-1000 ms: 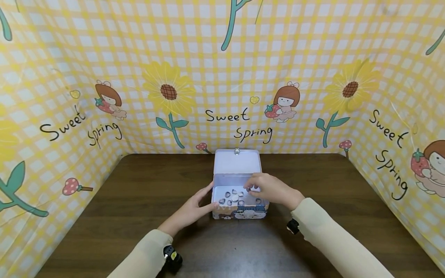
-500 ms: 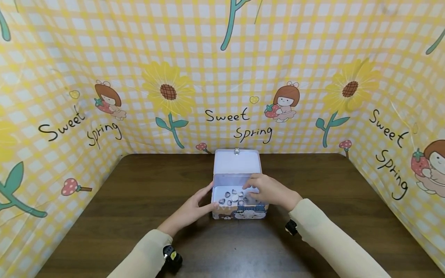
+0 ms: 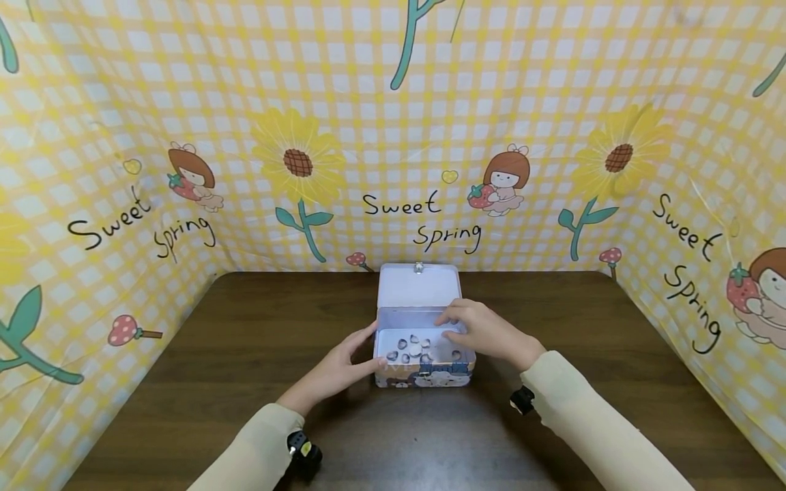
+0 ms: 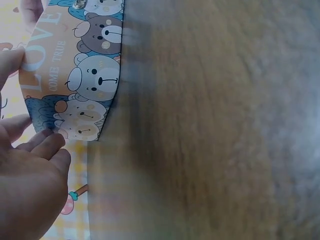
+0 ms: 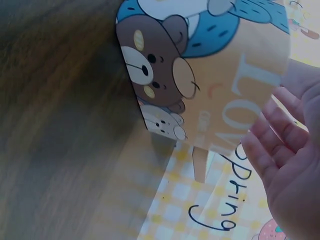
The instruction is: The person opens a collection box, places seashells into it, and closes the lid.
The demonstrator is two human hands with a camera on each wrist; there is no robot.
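A tin box (image 3: 424, 376) printed with cartoon bears stands on the table, its white lid (image 3: 419, 286) raised at the back. Several small clear pieces with dark outlines, like glass stones (image 3: 415, 350), lie on its white floor; their exact kind is too small to tell. My left hand (image 3: 338, 372) holds the box's left side, thumb at the front rim and fingers along the side wall. Over the right part of the box is my right hand (image 3: 485, 332), thumb and forefinger apart, with nothing visible between them. The right wrist view shows its other fingers (image 5: 280, 130) loosely bent beside the box's printed wall.
The dark wooden table (image 3: 245, 341) is enclosed on the back and sides by a yellow checked cloth (image 3: 362, 136) with flowers and lettering. The raised lid stands close to the back cloth. Black wrist cameras (image 3: 303, 453) hang under both sleeves.
My right hand has dipped its fingers among the stones, then drawn slightly up and right with thumb and forefinger spread. The stone at its fingertips is no longer visible. The left hand stays put.
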